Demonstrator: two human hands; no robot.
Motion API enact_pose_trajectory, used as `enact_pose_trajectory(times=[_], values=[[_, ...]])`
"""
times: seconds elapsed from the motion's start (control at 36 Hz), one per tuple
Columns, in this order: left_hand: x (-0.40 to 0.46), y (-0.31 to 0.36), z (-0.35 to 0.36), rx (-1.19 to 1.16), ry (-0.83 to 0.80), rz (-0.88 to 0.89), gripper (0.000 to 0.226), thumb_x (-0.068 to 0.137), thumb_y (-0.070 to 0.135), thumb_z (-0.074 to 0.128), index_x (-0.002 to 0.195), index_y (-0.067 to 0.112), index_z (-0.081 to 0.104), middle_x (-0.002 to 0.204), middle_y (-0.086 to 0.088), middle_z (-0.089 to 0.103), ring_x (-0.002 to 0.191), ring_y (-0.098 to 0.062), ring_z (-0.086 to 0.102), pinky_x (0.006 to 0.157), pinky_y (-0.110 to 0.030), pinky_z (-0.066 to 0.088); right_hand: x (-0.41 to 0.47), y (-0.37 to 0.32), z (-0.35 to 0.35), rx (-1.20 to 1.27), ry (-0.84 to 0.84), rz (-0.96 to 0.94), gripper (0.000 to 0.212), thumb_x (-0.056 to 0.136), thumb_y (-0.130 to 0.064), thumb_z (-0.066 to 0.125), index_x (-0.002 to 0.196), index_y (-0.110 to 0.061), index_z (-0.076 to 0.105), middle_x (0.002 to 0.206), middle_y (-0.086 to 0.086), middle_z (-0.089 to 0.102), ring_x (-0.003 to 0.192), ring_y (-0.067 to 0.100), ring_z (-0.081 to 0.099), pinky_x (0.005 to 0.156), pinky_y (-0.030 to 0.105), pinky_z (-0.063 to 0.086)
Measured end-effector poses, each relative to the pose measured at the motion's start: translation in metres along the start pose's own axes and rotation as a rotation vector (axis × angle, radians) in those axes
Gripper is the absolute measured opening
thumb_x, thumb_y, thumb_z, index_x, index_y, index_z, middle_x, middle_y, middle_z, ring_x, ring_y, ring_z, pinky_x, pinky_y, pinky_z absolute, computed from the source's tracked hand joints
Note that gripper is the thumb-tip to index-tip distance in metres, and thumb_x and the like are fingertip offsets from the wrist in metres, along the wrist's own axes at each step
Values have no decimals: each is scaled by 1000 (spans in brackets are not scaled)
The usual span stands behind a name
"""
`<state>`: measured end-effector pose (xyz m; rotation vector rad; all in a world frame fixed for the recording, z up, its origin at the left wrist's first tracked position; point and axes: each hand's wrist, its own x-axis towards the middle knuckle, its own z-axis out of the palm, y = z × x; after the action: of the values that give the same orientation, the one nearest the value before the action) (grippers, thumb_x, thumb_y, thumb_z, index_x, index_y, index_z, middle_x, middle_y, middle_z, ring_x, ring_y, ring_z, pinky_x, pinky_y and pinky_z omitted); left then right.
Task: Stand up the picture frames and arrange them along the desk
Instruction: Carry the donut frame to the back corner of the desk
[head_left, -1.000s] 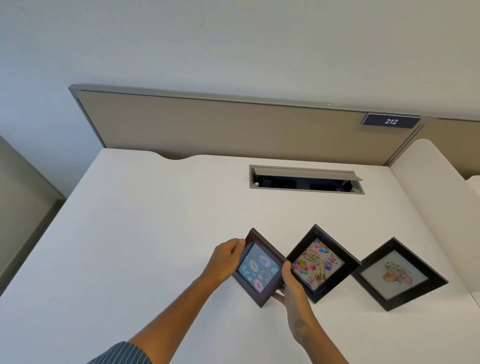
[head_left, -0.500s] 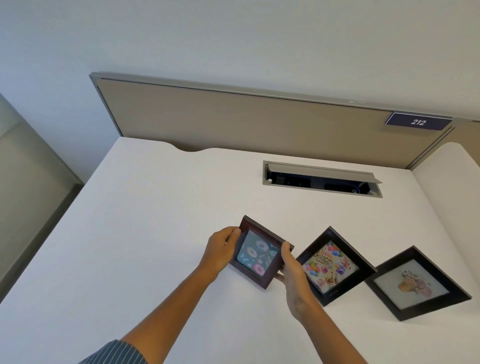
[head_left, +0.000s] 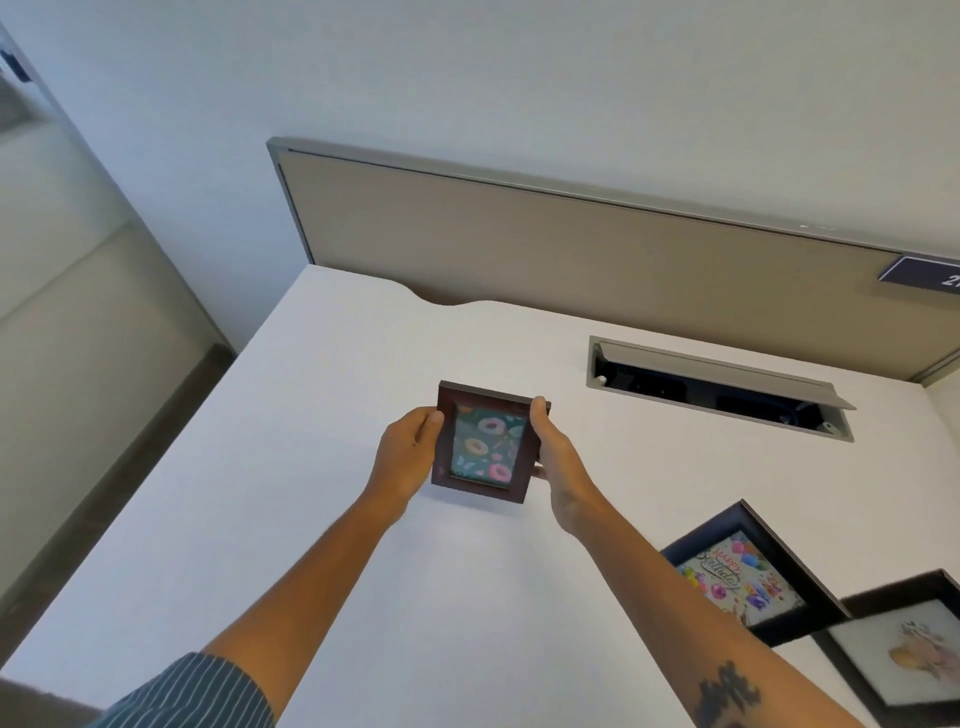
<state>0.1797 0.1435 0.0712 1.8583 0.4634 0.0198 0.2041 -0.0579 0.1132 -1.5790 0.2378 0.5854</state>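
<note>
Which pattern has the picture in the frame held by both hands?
Pink and orange doughnuts on dark green, seen in the head view: doughnut frame.

We read "HAPPY Birthday" on the colourful balloon picture in the black square frame (head_left: 740, 577), right of and nearer than our grip. On the dark blue wall plate (head_left: 922, 276), far right beyond it, only "2" shows.

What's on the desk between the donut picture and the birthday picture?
In the head view, only the right hand and its forearm cross that stretch. It holds the donut frame, and beneath it is bare white desk up to the birthday frame.
</note>
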Motion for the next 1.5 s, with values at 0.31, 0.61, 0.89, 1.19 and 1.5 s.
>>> enact_pose_trajectory(times=[0.31,0.61,0.89,1.19,1.5], values=[[82,-10,-70,58,96,19,26,111,33,41,114,16,61,110,-2,71,105,-20,69,93,-48,61,99,-51,71,-103,-137,-1,62,103,-71,37,125,-22,69,115,-3,80,105,12,74,94,32,52],[183,-19,-132,75,213,16,21,111,34,41,123,22,55,120,2,68,110,-21,68,88,-32,59,218,-101,144,-170,-260,10,66,97,-78,41,125,-28,73,119,-6,80,116,15,72,104,40,49],[271,-35,-179,-19,332,-54,22,110,35,44,126,25,56,123,-1,70,114,-23,69,96,-46,60,321,-132,209,-208,-383,3,60,91,-83,45,114,-35,73,115,-6,81,120,24,70,117,51,39],[334,-47,-202,-84,425,-63,22,109,29,47,126,21,58,113,-5,73,105,-21,73,92,-50,62,395,-146,250,-234,-375,3,84,69,-94,57,119,-30,76,111,-6,82,114,21,71,114,51,40],[366,-45,-222,-92,473,-86,24,110,28,46,129,20,57,113,-3,73,105,-18,72,92,-44,61,410,-165,276,-258,-394,17,84,74,-92,50,125,-29,72,123,-5,77,121,17,64,110,50,34]])
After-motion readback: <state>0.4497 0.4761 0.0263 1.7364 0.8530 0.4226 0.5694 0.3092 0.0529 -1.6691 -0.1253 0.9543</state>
